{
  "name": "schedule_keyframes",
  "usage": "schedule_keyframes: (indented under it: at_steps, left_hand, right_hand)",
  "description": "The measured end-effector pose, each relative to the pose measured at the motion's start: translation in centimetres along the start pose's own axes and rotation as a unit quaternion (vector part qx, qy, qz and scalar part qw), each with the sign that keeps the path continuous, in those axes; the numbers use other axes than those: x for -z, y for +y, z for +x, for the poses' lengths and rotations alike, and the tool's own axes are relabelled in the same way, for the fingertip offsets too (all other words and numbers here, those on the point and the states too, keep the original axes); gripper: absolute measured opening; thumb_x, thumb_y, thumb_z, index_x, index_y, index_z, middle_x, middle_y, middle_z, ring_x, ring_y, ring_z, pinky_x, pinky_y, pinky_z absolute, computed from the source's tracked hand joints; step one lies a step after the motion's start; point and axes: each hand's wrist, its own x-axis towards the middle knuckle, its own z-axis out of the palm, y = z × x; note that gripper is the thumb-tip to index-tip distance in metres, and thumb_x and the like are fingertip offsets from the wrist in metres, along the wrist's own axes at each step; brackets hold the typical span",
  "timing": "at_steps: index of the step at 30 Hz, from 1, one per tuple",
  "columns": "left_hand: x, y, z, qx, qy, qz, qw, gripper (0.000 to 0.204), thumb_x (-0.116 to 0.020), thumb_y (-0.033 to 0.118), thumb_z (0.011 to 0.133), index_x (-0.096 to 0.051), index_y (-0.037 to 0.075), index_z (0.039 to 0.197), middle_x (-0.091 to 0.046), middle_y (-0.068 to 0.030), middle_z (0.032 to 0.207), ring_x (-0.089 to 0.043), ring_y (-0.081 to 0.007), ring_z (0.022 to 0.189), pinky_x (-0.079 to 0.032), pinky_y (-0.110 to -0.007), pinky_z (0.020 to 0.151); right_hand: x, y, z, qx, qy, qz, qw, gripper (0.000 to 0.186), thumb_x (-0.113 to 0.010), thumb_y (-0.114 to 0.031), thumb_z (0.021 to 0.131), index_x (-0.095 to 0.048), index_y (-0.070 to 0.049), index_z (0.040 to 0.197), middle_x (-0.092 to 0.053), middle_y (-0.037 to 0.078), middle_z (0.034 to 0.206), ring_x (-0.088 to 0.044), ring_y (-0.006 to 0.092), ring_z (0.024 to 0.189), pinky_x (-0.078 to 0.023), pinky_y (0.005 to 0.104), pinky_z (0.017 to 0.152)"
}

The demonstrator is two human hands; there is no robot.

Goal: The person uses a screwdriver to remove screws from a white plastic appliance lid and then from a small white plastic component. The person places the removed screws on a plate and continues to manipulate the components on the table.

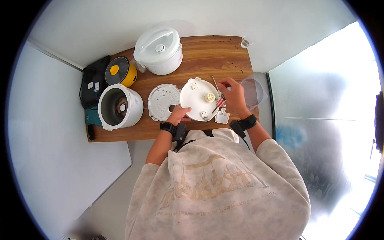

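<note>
My left hand (179,115) grips the near left edge of a round white lid (194,102), thumb on top. The lid lies with its inner side up, with a cream knob-like part (209,97) and white brackets on it. My right hand (235,95) is raised at the lid's right side, fingers pinched together; what is in them I cannot make out. Close by its fingertips is a thin metal rod (215,83). Below the fingers, at the lid's right edge, is a red and black striped screwdriver handle (221,101). A small white plastic piece (222,116) lies beside the lid.
A perforated white disc (164,100) lies left of the lid. Farther left stand an open white cooker body (134,105), a yellow pot (130,76) and a black case (90,86). Behind is a closed white cooker (162,62). A clear bowl (253,92) sits by the table's right edge.
</note>
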Motion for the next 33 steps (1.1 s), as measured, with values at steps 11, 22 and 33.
schedule_keyframes:
  at_steps: [11,22,33]
  left_hand:
    - [-0.2,0.1,-0.4,-0.004,-0.018,-0.017,1.0,0.044,-0.064,0.021,0.092,-0.052,0.005,0.131,-0.064,-0.012,0.117,-0.067,-0.0244,0.098,-0.059,-0.041,0.08]
    - [-0.2,0.0,-0.4,-0.003,-0.021,-0.034,0.999,0.045,-0.065,0.022,0.092,-0.051,0.004,0.131,-0.064,-0.0125,0.116,-0.067,-0.0247,0.098,-0.059,-0.041,0.081]
    - [-0.1,-0.3,-0.1,0.005,-0.021,-0.037,0.999,0.045,-0.065,0.022,0.092,-0.052,0.005,0.13,-0.065,-0.0121,0.115,-0.067,-0.0245,0.098,-0.059,-0.04,0.08]
  right_hand:
    - [-3.2,0.5,-0.3,0.009,0.017,0.058,0.998,0.011,-0.07,-0.007,0.086,-0.066,0.001,0.092,-0.066,0.011,0.081,-0.064,0.0196,0.073,-0.051,0.031,0.069]
    - [-3.9,0.9,-0.8,0.027,0.032,0.04,0.998,0.01,-0.07,-0.007,0.086,-0.066,0.001,0.091,-0.066,0.012,0.082,-0.064,0.0203,0.072,-0.051,0.0314,0.068]
    - [-4.0,0.8,-0.8,0.035,0.028,0.039,0.998,0.01,-0.07,-0.007,0.086,-0.066,0.001,0.091,-0.066,0.012,0.082,-0.064,0.0209,0.071,-0.05,0.0316,0.068]
